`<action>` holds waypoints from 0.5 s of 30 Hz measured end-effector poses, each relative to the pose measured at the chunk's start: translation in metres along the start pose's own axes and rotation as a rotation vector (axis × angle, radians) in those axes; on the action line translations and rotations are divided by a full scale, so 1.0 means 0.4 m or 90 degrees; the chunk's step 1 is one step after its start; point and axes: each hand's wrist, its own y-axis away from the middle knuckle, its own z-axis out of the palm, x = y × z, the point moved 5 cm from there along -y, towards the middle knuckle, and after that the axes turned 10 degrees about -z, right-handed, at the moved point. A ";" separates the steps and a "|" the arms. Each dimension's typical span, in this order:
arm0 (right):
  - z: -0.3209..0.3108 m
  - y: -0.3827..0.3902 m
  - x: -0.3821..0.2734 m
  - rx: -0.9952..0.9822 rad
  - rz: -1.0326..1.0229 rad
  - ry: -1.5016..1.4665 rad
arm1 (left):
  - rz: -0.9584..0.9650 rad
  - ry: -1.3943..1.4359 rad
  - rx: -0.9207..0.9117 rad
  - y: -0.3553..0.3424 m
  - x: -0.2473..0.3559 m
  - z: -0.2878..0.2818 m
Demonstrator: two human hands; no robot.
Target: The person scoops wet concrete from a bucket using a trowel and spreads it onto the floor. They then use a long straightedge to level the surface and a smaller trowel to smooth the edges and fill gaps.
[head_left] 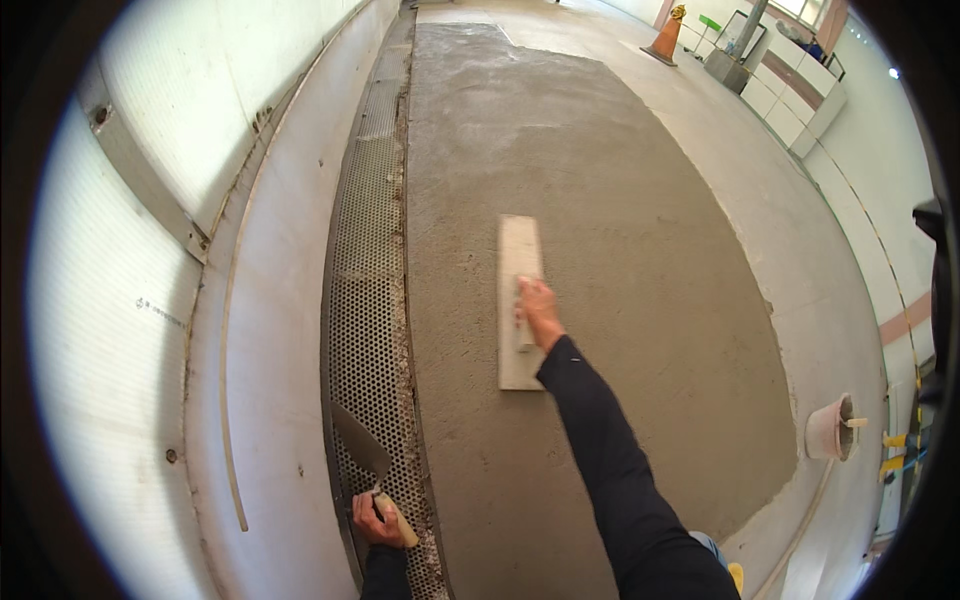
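My right hand (pixel 540 312) is closed round the handle of a long, pale plastering float (pixel 519 245). The float's flat blade lies on a wide patch of wet grey mortar (pixel 640 240), roughly lengthwise along it. Lower left, my left hand (pixel 376 520) grips the wooden handle of a pointed trowel (pixel 361 445). That trowel's metal blade is over the perforated drain grating (pixel 367 330), pointing away and to the left. Whether the blade touches the grating I cannot tell.
A low pale wall (pixel 275 300) runs along the grating's left side. At the right edge of the mortar stands a whitish bucket (pixel 826 430) with a handle sticking out. Far right are an orange cone (pixel 665 40) and white boxes (pixel 780 100).
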 end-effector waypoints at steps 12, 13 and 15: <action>0.239 0.072 -0.011 -0.090 -0.049 0.034 | -0.001 -0.041 -0.008 0.010 -0.028 0.013; 0.222 0.045 -0.009 -0.076 -0.040 0.047 | 0.022 -0.012 0.004 0.013 -0.030 0.009; 0.077 -0.004 0.000 0.009 -0.054 0.022 | 0.030 -0.074 0.027 0.018 -0.039 0.010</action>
